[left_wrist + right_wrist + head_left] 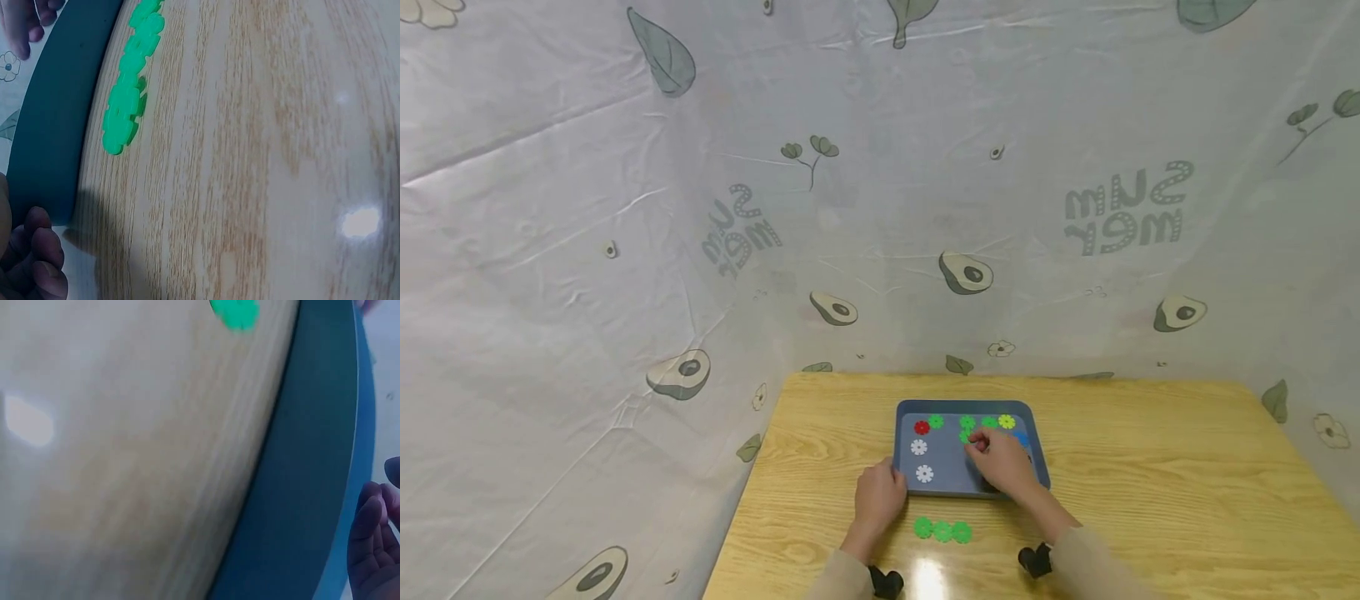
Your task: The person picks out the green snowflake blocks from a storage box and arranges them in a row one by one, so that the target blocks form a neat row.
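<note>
A shallow blue-grey tray (951, 486) stands on the table, holding several flower-shaped discs. Along its near left corner, my left hand (880, 497) grips the rim; bent fingers (47, 250) show beside that corner in the left wrist view. My right hand (1002, 461) is over the right part of the tray with fingers bent, the fingertips against or just beside a green disc (965, 437). Whether they pinch it is hidden. In the right wrist view its fingers (369, 515) show beyond the tray wall, no disc visible between them.
In the tray lie a red disc (921, 427), white discs (919, 447), other green discs (936, 422), a yellow disc (1007, 422) and a partly covered blue disc (1021, 437). Three joined green discs (942, 531) lie on the wooden table (1150, 483) before the tray. A patterned cloth (887, 217) hangs behind.
</note>
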A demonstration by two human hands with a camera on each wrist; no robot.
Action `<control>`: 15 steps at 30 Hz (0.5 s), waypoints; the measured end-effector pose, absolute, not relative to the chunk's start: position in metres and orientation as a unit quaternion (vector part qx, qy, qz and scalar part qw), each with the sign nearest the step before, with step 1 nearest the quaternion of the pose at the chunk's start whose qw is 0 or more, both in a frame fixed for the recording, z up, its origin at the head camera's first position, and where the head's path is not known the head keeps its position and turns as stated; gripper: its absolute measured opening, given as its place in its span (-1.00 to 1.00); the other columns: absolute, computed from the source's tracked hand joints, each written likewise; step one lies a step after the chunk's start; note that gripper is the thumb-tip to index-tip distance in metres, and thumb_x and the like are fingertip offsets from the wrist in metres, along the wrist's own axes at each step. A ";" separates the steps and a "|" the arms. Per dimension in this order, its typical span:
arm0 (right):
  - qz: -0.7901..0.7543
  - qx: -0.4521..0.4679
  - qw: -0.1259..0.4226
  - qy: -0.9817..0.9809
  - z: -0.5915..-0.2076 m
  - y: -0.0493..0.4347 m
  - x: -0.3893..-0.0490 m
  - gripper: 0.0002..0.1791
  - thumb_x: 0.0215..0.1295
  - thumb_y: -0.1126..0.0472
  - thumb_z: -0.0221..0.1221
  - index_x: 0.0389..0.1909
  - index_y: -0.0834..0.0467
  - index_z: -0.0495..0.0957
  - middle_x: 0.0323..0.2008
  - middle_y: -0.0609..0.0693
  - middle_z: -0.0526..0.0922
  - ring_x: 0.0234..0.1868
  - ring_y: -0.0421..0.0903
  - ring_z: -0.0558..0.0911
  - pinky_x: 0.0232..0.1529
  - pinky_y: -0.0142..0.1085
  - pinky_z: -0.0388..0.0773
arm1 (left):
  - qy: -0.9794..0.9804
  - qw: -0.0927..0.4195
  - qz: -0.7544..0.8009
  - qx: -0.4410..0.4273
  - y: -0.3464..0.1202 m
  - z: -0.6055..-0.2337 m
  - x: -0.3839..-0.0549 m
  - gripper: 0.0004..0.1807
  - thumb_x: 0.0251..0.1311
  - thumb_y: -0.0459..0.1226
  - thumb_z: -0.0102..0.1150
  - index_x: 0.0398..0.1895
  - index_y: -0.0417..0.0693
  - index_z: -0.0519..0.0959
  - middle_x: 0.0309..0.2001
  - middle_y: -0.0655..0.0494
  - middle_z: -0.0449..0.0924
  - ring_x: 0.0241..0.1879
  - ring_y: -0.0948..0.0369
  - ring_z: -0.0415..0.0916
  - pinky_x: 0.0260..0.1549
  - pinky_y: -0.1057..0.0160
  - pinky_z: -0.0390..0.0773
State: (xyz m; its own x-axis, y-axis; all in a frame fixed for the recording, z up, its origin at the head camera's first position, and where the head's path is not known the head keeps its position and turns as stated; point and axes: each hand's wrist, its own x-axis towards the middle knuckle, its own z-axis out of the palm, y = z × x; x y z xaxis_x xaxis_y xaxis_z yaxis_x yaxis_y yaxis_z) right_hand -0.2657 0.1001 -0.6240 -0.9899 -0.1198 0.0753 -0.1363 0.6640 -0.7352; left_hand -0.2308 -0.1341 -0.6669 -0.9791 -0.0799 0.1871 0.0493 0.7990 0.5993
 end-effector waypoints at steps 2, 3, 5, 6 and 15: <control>0.392 0.058 -0.001 -0.918 -0.627 0.102 -0.278 -0.79 0.37 0.21 0.30 -0.10 0.26 0.69 -0.37 -0.06 0.61 -0.38 -0.11 0.55 -0.26 -0.10 0.54 | -0.943 0.101 -0.318 0.010 -0.134 -0.667 -0.231 -0.84 0.18 -0.40 0.16 -0.27 -0.27 0.69 -0.60 0.06 0.53 -0.63 0.21 0.32 -0.64 0.17 0.37; 0.388 0.054 -0.006 -0.920 -0.628 0.103 -0.283 -0.77 0.37 0.21 0.30 -0.09 0.30 0.68 -0.34 -0.02 0.63 -0.34 -0.07 0.57 -0.22 -0.06 0.55 | -0.942 0.100 -0.319 0.011 -0.134 -0.668 -0.230 -0.84 0.18 -0.40 0.16 -0.26 -0.28 0.70 -0.60 0.06 0.52 -0.63 0.21 0.32 -0.65 0.18 0.37; 0.374 0.049 -0.015 -0.926 -0.630 0.102 -0.293 -0.73 0.37 0.20 0.30 -0.07 0.33 0.66 -0.29 0.05 0.66 -0.28 -0.01 0.61 -0.15 0.01 0.57 | -0.941 0.098 -0.322 0.011 -0.135 -0.668 -0.230 -0.85 0.18 -0.40 0.16 -0.27 -0.28 0.69 -0.60 0.07 0.51 -0.64 0.22 0.30 -0.65 0.19 0.36; 0.366 0.049 -0.018 -0.929 -0.630 0.102 -0.297 -0.71 0.36 0.19 0.31 -0.08 0.36 0.66 -0.26 0.08 0.67 -0.25 0.03 0.64 -0.13 0.04 0.58 | -0.942 0.097 -0.322 0.011 -0.135 -0.668 -0.230 -0.86 0.18 -0.40 0.16 -0.30 -0.26 0.68 -0.61 0.07 0.50 -0.64 0.22 0.29 -0.65 0.19 0.35; 0.329 0.043 -0.050 -0.942 -0.643 0.095 -0.317 -0.54 0.31 0.16 0.37 -0.66 0.10 0.31 -0.64 -0.12 0.19 -0.58 -0.13 0.20 -0.48 -0.22 0.22 | -0.943 0.092 -0.320 0.010 -0.135 -0.668 -0.234 -0.88 0.18 -0.39 0.15 -0.32 -0.25 0.67 -0.60 0.07 0.50 -0.62 0.22 0.29 -0.63 0.20 0.34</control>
